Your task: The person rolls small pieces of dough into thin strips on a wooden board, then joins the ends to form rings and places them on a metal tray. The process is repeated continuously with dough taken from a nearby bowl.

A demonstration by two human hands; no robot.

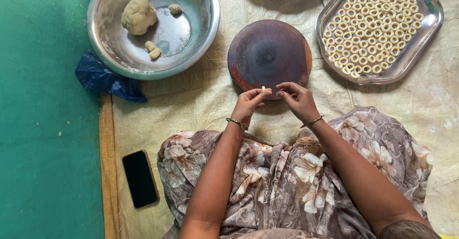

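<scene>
Closely, fingers [258,95] pinching soft dough [263,89], round board [269,52]

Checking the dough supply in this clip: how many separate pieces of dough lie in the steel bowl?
4. A large lump at the bowl's upper left, a small piece to its right, and two small pieces touching near the bottom centre. None appears hidden.

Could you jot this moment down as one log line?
left hand: pinches small dough piece | right hand: fingertips beside it | under hands: round wooden board | tray of dough rings
</scene>
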